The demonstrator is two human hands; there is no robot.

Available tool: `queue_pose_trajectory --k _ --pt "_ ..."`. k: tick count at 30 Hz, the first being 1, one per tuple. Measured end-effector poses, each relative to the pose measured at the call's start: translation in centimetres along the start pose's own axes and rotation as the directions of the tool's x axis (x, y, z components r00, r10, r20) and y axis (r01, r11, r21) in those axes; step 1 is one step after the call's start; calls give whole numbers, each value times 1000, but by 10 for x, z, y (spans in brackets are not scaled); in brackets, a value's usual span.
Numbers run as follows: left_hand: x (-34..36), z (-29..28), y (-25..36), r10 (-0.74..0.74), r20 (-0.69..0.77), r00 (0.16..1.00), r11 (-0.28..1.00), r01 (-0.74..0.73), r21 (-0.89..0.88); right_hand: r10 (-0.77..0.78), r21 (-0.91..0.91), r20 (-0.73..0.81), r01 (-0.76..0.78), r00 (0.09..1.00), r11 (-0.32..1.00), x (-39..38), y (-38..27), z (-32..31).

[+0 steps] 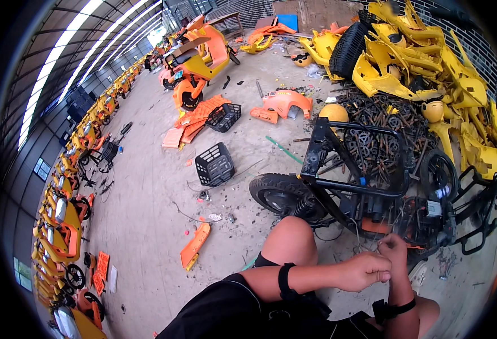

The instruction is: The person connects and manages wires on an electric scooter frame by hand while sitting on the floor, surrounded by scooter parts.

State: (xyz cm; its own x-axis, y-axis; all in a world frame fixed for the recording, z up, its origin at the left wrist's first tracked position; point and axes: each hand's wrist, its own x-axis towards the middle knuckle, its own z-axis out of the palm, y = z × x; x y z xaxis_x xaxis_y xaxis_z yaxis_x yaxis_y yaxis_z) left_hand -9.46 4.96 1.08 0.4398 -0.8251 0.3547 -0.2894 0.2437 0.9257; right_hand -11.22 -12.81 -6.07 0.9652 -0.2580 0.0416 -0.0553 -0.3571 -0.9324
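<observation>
A stripped black scooter frame stands just ahead of my knees, its body panels off and its wires bare. Its thick-tyred wheel is at the left end, beside a coil spring. My left hand is closed like a fist against my right wrist; whatever it grips is hidden. Curled beside the loose wires at the frame's lower part, my right hand has its fingers bent together. Anything in them is too small to make out. A small silver box sits on the frame to the right.
Yellow body panels are heaped at the far right, above a pile of dark metal parts. Black crates and orange panels lie about the concrete floor. An orange-yellow scooter stands farther off; parked scooters line the left wall.
</observation>
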Motion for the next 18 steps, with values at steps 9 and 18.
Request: queue_pose_trajectory --k 9,18 --pt "2 4 8 42 -30 999 999 -42 -2 -34 47 -41 36 999 998 -1 9 -6" --pt "-2 2 7 20 -66 998 999 -22 -30 12 103 -32 -9 999 995 1 -2 -4"
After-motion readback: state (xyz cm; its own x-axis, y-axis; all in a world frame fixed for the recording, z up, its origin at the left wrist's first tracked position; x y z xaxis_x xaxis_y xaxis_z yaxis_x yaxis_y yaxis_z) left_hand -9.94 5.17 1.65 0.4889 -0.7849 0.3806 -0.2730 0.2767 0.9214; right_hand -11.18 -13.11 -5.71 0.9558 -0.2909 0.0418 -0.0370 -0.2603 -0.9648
